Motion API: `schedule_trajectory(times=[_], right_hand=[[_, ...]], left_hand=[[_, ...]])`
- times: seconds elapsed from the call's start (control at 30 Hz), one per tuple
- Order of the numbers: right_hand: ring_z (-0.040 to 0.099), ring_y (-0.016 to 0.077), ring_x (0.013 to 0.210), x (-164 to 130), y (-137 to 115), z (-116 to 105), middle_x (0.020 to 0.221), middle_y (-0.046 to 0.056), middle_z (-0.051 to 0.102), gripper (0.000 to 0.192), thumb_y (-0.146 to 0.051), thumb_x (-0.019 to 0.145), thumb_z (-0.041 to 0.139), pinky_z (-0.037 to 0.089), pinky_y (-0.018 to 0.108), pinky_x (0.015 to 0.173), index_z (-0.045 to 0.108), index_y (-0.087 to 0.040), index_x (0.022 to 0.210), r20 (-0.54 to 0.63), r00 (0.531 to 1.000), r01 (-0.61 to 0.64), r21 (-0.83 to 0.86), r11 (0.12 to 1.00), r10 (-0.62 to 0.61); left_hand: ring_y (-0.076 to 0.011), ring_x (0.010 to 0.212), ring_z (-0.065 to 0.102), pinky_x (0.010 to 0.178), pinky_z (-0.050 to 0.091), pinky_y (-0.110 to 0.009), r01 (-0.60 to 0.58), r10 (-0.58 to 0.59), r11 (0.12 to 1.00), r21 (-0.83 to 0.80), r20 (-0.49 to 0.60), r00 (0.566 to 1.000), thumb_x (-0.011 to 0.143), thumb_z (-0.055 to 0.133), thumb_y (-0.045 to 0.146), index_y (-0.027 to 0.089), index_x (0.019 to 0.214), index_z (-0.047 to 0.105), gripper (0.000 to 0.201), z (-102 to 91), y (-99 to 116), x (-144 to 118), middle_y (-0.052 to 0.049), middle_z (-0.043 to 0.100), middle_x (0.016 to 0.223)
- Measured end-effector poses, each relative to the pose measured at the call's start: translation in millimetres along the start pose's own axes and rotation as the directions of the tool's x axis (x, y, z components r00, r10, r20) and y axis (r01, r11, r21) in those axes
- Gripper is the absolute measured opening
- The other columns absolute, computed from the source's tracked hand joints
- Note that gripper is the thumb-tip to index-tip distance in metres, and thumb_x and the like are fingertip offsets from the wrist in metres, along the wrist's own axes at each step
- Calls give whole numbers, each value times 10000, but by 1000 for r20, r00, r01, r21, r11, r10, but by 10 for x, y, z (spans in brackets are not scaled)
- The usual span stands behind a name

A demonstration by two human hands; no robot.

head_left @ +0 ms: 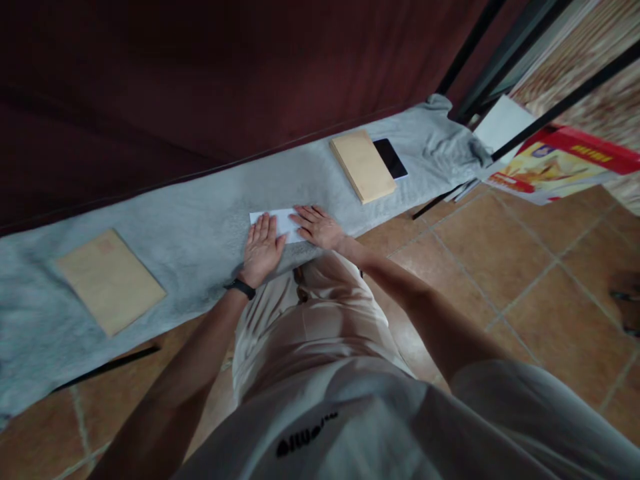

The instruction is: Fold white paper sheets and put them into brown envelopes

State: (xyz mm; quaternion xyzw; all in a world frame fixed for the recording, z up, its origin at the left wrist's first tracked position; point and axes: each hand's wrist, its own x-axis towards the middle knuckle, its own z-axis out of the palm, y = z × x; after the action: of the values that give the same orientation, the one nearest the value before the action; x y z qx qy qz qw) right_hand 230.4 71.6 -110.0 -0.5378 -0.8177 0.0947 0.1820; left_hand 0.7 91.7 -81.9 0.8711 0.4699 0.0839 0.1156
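A white sheet of paper [281, 221] is lying flat on the grey cloth [200, 220] that is covering the long surface, close to the cloth's near edge and roughly midway along it, right in front of the person's legs. Only part of the sheet is showing, since both hands are covering its near side; its long axis is running along the length of the cloth, with one short end pointing toward the left end and the other disappearing under the right hand. Well apart from it, a brown envelope [110, 280] is lying toward the left end of the cloth, and a stack of brown envelopes [363, 165] is sitting toward the right end near the far edge, with a dark phone [390, 158] just beside it, touching or nearly so. Past the bunched right end of the cloth, a red and yellow printed bag [560, 163] is lying on the tiled floor [500, 267]. Nothing is lying between the hands and the sheet. The left hand [261, 247], a dark band on its wrist, is resting palm down with fingers straight and together, pressing on the sheet's left part. The right hand [317, 227] is likewise flattened out, fingers slightly spread, pressing on the right part, grasping nothing.
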Motion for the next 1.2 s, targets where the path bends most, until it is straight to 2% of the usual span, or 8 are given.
schedule_trajectory(times=[0.23,0.43,0.6,0.83,0.97,1.07,1.2], right_hand=[[352,274,1517,3,2,-18,1642,107,382,519,-435,1068,405,202,523,1275,476,-201,1526,1,1000,3,22,1000,-3],[343,276,1521,3,-22,-37,1645,115,373,515,-417,1070,413,187,516,1279,470,-191,1529,14,1000,-7,16,1000,7],[347,265,1519,2,-56,-76,1650,109,366,510,-402,1075,409,179,510,1283,457,-194,1538,38,999,-17,12,1000,17],[371,269,1504,-9,-139,-172,1630,115,401,496,-385,1066,436,222,514,1268,482,-200,1524,38,999,-26,-9,1000,27],[384,266,1498,-5,-167,-194,1615,108,430,497,-394,1075,412,244,493,1261,478,-204,1530,30,1000,-4,-62,998,6],[390,267,1496,-2,-168,-191,1619,117,421,502,-397,1075,412,252,487,1260,482,-190,1527,25,1000,-10,-64,998,12],[399,261,1493,-3,-157,-181,1619,131,413,526,-390,1066,432,260,486,1263,458,-165,1540,21,1000,-23,-40,999,24]], left_hand=[[-286,1584,162,1275,145,-501,27,-27,1000,-8,-9,1000,1027,249,529,71,1608,261,740,-28,-85,-94,-172,198,1697],[-287,1583,165,1275,144,-496,28,-28,1000,11,-1,1000,1027,246,524,62,1607,256,742,-26,-78,-84,-177,200,1696],[-296,1577,186,1281,90,-523,46,-46,999,14,-11,999,1029,245,487,49,1593,293,716,-46,-50,-68,-188,243,1683],[-273,1581,171,1288,126,-480,16,-16,1000,-5,-2,1000,1037,224,378,54,1592,301,647,-13,105,121,-152,236,1693],[-270,1581,174,1285,122,-498,-3,3,1000,31,14,1000,1040,233,354,108,1595,326,614,64,186,291,-120,278,1684],[-263,1579,185,1282,133,-487,-8,9,998,55,-15,1000,1047,230,363,112,1596,325,611,103,168,339,-125,279,1683],[-266,1577,195,1277,157,-481,16,-13,998,67,-44,999,1051,230,396,97,1603,297,631,96,56,264,-147,276,1679]])
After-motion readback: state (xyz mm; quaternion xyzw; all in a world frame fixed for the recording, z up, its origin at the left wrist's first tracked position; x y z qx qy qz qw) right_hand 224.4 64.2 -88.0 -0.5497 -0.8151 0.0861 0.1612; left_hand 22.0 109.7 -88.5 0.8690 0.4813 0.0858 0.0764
